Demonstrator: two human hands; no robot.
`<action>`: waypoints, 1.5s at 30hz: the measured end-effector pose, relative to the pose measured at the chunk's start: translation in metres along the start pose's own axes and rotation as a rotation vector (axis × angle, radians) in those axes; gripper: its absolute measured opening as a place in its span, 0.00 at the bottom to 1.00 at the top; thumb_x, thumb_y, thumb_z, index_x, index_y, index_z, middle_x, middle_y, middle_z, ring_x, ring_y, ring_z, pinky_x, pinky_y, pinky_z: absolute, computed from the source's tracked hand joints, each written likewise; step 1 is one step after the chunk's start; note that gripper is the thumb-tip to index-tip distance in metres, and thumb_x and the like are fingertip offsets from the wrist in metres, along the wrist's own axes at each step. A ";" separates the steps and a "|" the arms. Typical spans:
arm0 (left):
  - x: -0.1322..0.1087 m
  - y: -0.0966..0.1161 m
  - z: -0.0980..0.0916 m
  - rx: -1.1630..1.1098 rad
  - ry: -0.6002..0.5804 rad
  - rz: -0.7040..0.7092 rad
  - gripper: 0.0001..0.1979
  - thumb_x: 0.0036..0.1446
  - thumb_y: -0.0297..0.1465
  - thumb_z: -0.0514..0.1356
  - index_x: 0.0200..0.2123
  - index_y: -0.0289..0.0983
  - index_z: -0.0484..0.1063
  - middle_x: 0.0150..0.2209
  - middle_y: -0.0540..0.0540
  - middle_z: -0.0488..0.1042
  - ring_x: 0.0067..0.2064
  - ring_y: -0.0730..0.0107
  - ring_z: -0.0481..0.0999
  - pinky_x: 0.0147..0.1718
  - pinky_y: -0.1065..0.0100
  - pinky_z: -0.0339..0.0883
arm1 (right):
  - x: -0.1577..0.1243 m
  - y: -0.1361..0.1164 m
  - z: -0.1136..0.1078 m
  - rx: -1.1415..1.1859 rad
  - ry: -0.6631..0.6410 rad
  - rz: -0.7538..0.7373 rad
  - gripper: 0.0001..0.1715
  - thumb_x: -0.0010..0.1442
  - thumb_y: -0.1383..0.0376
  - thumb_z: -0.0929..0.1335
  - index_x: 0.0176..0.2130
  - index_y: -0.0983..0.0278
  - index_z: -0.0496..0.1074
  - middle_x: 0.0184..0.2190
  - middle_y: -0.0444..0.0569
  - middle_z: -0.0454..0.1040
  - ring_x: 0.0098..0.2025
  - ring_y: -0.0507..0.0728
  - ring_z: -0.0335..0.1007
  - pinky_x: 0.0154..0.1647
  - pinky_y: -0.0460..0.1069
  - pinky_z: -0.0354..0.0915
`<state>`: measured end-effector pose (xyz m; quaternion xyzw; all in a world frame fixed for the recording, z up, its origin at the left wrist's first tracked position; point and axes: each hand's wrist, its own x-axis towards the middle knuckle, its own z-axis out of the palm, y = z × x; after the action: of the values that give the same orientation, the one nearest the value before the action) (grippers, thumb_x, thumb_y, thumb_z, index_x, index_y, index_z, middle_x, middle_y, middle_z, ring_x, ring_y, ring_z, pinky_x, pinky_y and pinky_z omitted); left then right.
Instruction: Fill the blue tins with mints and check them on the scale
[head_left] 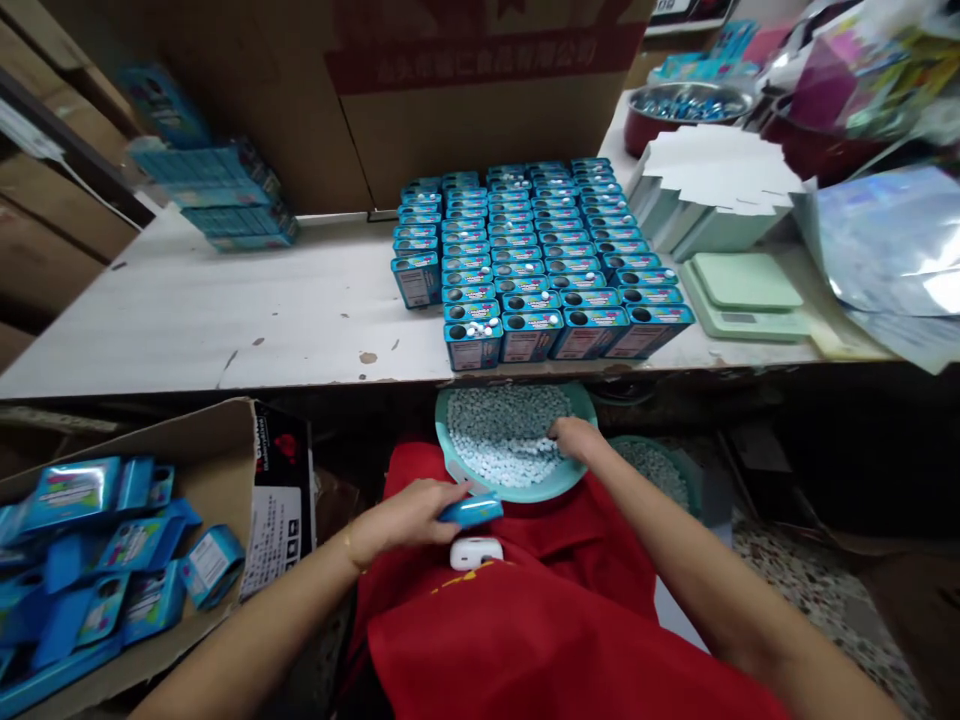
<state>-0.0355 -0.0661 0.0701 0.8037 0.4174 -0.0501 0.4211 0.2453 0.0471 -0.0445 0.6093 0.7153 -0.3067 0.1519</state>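
My left hand (409,517) is closed around a small blue tin (471,511) held on its side over my red apron. My right hand (576,439) reaches into a teal bowl (457,472) on my lap, fingers bunched down among the small pale candies (504,432); what it grips is hidden. A white device (475,552) is clipped on the apron just below the tin.
Several rows of open blue tins (536,255) stand on the white table (225,310) ahead. A green scale (742,295) and white folded cartons (716,180) lie at right. A cardboard box (225,440) of blue tins sits low left. A second bowl (660,465) is beside my right arm.
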 end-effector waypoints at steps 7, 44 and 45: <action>-0.018 -0.038 0.019 -0.489 -0.081 -0.118 0.20 0.49 0.38 0.57 0.46 0.39 0.64 0.43 0.46 0.69 0.43 0.65 0.68 0.42 0.66 0.61 | 0.017 -0.051 0.049 0.171 -0.033 -0.020 0.24 0.52 0.75 0.59 0.43 0.61 0.74 0.45 0.51 0.73 0.48 0.55 0.67 0.45 0.44 0.60; 0.091 -0.035 0.038 0.071 0.945 0.005 0.47 0.36 0.33 0.67 0.58 0.38 0.46 0.54 0.38 0.59 0.55 0.51 0.59 0.52 0.51 0.56 | -0.112 -0.107 -0.127 -0.394 0.226 -0.266 0.18 0.57 0.69 0.59 0.44 0.68 0.72 0.40 0.62 0.73 0.45 0.61 0.69 0.45 0.51 0.60; 0.089 -0.037 0.037 0.053 0.949 -0.018 0.47 0.36 0.34 0.67 0.58 0.38 0.46 0.54 0.38 0.58 0.55 0.51 0.59 0.52 0.51 0.56 | -0.110 -0.100 -0.126 -0.374 0.226 -0.246 0.18 0.57 0.69 0.60 0.44 0.67 0.72 0.40 0.61 0.73 0.46 0.61 0.68 0.46 0.51 0.60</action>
<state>0.0056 -0.0255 -0.0161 0.7448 0.5689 0.3083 0.1630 0.1920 0.0333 0.1425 0.5095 0.8407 -0.1150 0.1427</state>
